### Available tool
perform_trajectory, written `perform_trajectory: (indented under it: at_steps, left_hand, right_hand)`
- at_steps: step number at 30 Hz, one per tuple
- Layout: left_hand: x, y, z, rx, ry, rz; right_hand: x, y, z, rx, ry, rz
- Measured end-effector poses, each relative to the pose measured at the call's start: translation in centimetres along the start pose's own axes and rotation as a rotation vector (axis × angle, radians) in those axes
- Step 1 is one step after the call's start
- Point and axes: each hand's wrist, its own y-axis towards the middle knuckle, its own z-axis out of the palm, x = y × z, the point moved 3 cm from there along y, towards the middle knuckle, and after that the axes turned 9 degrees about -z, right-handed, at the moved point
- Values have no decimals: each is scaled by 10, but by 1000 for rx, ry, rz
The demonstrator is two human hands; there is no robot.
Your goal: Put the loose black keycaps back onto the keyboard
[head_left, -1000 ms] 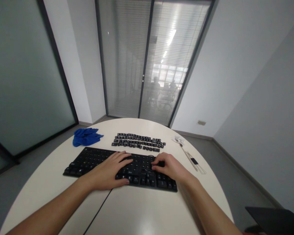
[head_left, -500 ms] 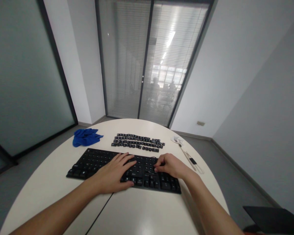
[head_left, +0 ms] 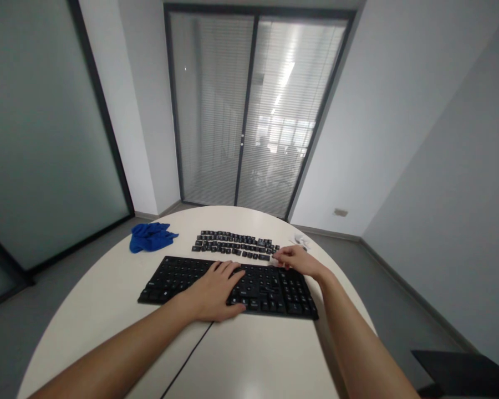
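My left hand (head_left: 217,292) lies flat on the black keyboard (head_left: 177,277), fingers stretched out and thumb at the near edge. Over the keyboard's far right edge, close to the loose keycaps, is my right hand (head_left: 296,260). Its thumb and fingertips are bent together in a pinch; whatever is between them is too small to make out. Beyond the keyboard, several loose black keycaps (head_left: 233,244) are laid out in rows. My left hand covers the middle of the keyboard.
A crumpled blue cloth (head_left: 152,238) lies at the left of the round white table (head_left: 266,354). Some white crumpled material (head_left: 301,240) sits at the far right, behind my right hand. A dark chair part (head_left: 461,371) stands at lower right.
My right hand has lifted from the keyboard's right part and moved away towards the loose keycaps. The keyboard has slid to the right with my left hand on it. The view has shifted slightly.
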Motion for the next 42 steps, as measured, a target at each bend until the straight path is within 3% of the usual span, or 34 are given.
perform_trajectory:
  at_steps: [2, 6, 17, 23, 26, 28, 31, 35, 42]
  left_hand:
    - [-3, 4, -2, -17, 6, 0]
    - [-5, 4, -2, -56, -29, -16]
    - [-1, -4, 9, 10, -33, -28]
    - [2, -6, 13, 36, -8, -33]
    - [3, -7, 12, 25, -25, -34]
    - [3, -7, 12, 25, -29, -37]
    - [2, -8, 11, 29, -24, -34]
    - [3, -8, 12, 5, -27, -36]
    - [2, -8, 10, 9, 2, -40]
  right_hand:
    - [-13, 2, 0, -213, -100, 9]
    - [-24, 6, 7, -343, -192, 17]
    - [-13, 7, 18, -300, -549, 56]
    - [-4, 3, 16, -322, -578, 218]
    - [10, -4, 8, -361, -507, 122]
    - [23, -12, 6, -314, -376, -1]
    - [43, -25, 12, -69, -162, -157]
    - [53, -35, 22, 157, -82, -153]
    - [46, -32, 24, 188, -75, -117]
